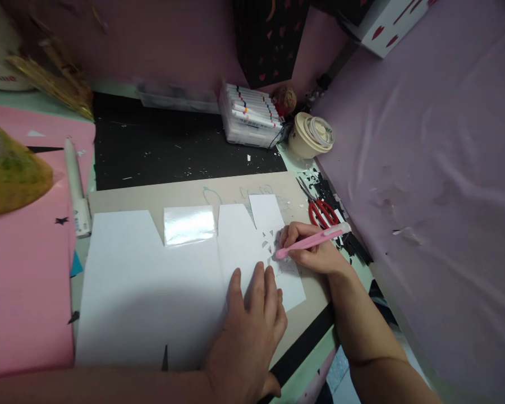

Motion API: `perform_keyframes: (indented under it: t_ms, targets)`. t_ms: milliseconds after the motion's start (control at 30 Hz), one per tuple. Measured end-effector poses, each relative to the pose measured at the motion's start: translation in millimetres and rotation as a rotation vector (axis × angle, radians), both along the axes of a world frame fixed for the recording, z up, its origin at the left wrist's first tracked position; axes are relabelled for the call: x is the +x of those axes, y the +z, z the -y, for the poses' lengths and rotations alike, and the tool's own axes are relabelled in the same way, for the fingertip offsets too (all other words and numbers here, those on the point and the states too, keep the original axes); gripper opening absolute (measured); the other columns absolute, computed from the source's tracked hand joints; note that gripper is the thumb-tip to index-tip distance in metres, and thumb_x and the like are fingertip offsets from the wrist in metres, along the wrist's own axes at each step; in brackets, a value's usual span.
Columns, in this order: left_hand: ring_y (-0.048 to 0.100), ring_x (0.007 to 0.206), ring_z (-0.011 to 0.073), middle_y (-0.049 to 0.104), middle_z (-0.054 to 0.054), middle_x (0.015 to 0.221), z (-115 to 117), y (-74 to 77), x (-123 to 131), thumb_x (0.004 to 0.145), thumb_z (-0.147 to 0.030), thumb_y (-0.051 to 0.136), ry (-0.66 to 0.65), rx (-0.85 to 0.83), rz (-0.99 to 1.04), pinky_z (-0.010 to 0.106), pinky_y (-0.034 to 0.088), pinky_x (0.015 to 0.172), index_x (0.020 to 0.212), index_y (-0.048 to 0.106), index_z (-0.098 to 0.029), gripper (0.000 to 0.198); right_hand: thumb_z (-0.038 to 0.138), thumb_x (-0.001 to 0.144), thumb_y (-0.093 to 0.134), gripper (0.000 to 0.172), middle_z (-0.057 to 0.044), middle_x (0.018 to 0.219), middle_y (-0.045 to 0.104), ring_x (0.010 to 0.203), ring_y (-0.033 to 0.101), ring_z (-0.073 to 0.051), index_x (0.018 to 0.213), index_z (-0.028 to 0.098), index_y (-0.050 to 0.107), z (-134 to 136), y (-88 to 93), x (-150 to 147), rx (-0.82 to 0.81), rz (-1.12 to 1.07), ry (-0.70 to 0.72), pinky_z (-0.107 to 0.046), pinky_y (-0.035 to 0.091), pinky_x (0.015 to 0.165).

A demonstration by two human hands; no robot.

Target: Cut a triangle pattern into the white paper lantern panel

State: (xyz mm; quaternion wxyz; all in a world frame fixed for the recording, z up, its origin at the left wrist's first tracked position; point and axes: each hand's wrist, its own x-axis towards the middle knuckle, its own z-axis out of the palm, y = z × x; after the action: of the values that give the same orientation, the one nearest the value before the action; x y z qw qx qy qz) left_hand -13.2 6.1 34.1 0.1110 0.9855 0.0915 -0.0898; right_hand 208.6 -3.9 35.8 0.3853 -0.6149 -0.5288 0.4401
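Note:
A large white paper sheet (151,280) with cut-out flaps lies on a beige board (185,193). My left hand (252,325) lies flat on the sheet's right part, fingers stretched out and pressing it down. My right hand (311,249) is closed around a pink craft knife (313,240), whose tip touches the paper beside a small star-like cut-out pattern (267,242). Both hands are a few centimetres apart at the sheet's right end.
Red-handled scissors (322,213) lie among black paper scraps right of the board. Behind are a marker box (250,115), a tape-filled cup (310,134) and a black mat (160,146). Pink paper (25,269), a white pen (76,188) and a yellow-green object (12,174) lie left. Purple cloth (437,168) covers the right.

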Motion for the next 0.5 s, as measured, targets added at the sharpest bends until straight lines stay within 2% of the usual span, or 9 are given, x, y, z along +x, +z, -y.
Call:
perform_keyframes:
  t_ms: [200, 500]
  targets:
    - [0.023, 0.145, 0.0473, 0.036, 0.022, 0.155, 2.1, -2.5, -1.6, 0.064, -0.086, 0.056, 0.003, 0.002, 0.025, 0.072, 0.027, 0.108, 0.145, 0.047, -0.022, 0.103, 0.01, 0.068, 0.063, 0.014, -0.001, 0.075, 0.064, 0.072, 0.059, -0.018, 0.07, 0.022, 0.056, 1.2, 0.3, 1.6, 0.011, 0.028, 0.035, -0.032, 0.046, 0.064]
    - [0.023, 0.145, 0.0476, 0.035, 0.021, 0.155, 2.6, -1.2, -1.0, 0.064, -0.084, 0.059, 0.014, -0.01, 0.02, 0.072, 0.027, 0.109, 0.145, 0.047, -0.023, 0.102, 0.009, 0.069, 0.062, 0.014, -0.001, 0.073, 0.064, 0.071, 0.058, -0.018, 0.067, 0.021, 0.055, 1.2, -1.0, 0.2, -0.012, 0.024, -0.019, -0.032, 0.046, 0.064]
